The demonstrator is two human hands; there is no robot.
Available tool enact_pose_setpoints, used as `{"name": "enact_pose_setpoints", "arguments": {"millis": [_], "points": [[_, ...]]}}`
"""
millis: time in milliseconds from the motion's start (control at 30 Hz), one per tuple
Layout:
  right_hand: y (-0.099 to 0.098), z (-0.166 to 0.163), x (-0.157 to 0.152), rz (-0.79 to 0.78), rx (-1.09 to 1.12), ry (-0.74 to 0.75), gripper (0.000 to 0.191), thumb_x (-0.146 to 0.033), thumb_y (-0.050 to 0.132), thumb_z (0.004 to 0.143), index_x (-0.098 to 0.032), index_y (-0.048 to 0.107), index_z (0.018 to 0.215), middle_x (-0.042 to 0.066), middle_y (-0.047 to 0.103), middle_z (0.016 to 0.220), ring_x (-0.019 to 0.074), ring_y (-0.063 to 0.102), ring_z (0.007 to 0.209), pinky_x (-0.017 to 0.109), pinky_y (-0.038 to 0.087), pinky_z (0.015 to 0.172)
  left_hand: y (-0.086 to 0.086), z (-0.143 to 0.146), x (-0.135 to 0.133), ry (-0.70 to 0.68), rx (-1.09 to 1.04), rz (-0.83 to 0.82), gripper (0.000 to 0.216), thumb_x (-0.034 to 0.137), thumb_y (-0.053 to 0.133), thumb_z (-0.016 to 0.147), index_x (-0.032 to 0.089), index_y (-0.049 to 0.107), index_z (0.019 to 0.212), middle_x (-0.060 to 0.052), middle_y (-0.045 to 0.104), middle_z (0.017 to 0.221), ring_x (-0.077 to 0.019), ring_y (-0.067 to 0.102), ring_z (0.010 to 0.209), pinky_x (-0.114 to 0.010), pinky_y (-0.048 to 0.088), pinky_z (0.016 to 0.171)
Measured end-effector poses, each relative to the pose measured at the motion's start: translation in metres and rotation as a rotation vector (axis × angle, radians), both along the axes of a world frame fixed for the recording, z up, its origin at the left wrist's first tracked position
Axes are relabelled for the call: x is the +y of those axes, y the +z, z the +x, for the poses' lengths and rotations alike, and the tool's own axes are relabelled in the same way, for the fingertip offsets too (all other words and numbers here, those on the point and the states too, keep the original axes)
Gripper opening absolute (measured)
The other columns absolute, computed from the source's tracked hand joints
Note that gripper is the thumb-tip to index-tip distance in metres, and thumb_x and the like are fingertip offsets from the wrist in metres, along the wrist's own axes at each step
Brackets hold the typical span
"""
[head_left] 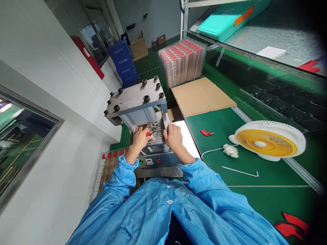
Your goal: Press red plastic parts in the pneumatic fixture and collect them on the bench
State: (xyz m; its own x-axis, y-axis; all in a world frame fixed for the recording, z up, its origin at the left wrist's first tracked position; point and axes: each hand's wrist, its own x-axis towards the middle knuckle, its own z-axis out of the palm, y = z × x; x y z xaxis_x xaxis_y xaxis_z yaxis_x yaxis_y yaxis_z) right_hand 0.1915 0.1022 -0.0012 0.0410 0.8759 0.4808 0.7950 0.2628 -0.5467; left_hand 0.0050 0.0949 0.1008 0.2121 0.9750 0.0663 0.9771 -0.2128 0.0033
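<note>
Both my hands rest on the ribbed metal bed of a small press machine in front of me. My left hand is closed in a pinch on a small red part at the bed's middle. My right hand lies on the bed's right side with fingers curled against the fixture; what it holds, if anything, is hidden. The press's grey top plate with black bolts hangs just above the hands. Blue sleeves cover both my arms.
A clear tray of red parts lies left of the press. A stack of clear trays and a cardboard sheet sit behind. On the green table to the right: a white-yellow fan, a red piece, a metal rod.
</note>
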Motion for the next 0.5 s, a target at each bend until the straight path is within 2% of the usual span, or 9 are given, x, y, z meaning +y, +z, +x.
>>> {"name": "enact_pose_setpoints", "arguments": {"millis": [133,233,367,500], "points": [[0.0,0.0,0.001,0.003,-0.003,-0.024,0.048,-0.032,0.043,0.101,-0.005,0.056,0.138,0.023,0.061,0.124,0.0363,0.049,0.113,0.051,0.045,0.1,-0.005,-0.005,-0.007,-0.065,-0.045,-0.007,0.019,0.03,0.078,0.087,0.02,0.066,0.099,-0.009,0.061,0.1,-0.0283,0.059,0.1,-0.039,0.048,0.088],[-0.001,0.0,0.001,-0.009,-0.01,-0.044,0.049,-0.033,0.044,0.101,-0.003,0.056,0.138,0.024,0.061,0.126,0.0362,0.049,0.115,0.05,0.045,0.101,-0.011,-0.02,-0.034,-0.161,-0.1,-0.004,0.015,0.025,0.078,0.086,0.02,0.065,0.091,-0.006,0.059,0.095,-0.0248,0.058,0.093,-0.037,0.049,0.084],[-0.003,0.001,0.003,-0.003,-0.024,-0.045,0.048,-0.032,0.043,0.101,-0.002,0.057,0.136,0.026,0.061,0.124,0.037,0.05,0.114,0.051,0.046,0.099,-0.011,-0.036,-0.077,-0.21,-0.259,0.175,0.012,0.023,0.077,0.087,0.021,0.066,0.091,-0.005,0.058,0.1,-0.0223,0.056,0.094,-0.035,0.05,0.084],[-0.003,0.004,-0.001,0.023,0.009,-0.03,0.051,-0.036,0.042,0.102,-0.003,0.057,0.137,0.026,0.063,0.123,0.0367,0.052,0.113,0.054,0.046,0.1,-0.008,-0.025,-0.097,-0.373,-0.398,0.318,0.009,0.02,0.076,0.088,0.021,0.068,0.094,-0.007,0.061,0.112,-0.0234,0.056,0.106,-0.037,0.052,0.093]]}}
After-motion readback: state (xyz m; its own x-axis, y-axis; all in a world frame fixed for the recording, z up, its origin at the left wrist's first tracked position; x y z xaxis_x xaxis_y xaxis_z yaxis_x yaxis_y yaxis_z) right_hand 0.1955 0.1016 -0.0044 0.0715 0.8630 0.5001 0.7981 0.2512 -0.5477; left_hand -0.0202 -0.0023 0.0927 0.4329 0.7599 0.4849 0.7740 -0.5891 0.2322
